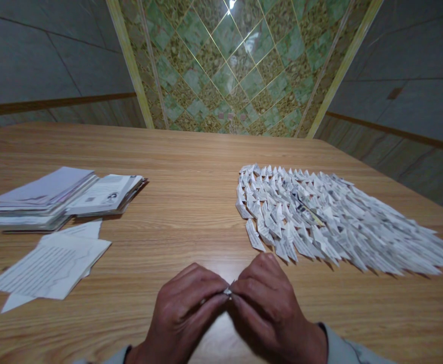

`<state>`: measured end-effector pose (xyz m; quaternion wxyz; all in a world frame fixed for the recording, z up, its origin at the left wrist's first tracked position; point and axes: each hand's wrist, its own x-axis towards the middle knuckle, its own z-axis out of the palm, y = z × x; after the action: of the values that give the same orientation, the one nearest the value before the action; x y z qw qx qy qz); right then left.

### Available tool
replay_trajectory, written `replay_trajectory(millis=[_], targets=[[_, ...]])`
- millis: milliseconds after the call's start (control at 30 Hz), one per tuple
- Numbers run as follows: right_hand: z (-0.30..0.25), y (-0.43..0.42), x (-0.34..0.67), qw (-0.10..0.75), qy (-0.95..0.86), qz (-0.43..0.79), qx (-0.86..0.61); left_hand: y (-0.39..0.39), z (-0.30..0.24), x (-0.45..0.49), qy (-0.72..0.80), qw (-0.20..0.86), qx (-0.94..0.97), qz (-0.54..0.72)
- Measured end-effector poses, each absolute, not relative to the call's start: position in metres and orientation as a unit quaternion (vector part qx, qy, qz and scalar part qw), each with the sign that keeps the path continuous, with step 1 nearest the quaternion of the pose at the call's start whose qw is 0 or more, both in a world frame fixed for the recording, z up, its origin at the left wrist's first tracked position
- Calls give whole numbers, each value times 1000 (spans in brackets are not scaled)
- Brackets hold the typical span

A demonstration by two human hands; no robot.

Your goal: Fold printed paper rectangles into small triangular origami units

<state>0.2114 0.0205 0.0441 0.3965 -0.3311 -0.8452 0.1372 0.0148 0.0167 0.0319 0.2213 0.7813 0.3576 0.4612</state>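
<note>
My left hand (185, 311) and my right hand (268, 306) meet low in the middle of the head view, fingertips pinched together on a small folded paper piece (228, 291). Only a sliver of that piece shows between the fingers. Just beyond my right hand lies a wide spread of several small folded paper pieces (320, 217), laid in rows on the wooden table (191, 182).
At the left stands a stack of printed paper sheets (54, 197). In front of it lie a few loose cut sheets (54, 265). Behind the table's far edge rise a green patterned tiled wall and grey walls.
</note>
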Motion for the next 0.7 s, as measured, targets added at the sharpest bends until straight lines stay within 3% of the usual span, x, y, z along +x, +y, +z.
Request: replay_trajectory(millis=[433, 700], targets=[[41, 22, 210, 419, -815, 199, -347, 16, 33, 19, 390, 232, 765, 456], [39, 22, 211, 375, -829, 211, -358, 18, 34, 20, 411, 299, 740, 440]])
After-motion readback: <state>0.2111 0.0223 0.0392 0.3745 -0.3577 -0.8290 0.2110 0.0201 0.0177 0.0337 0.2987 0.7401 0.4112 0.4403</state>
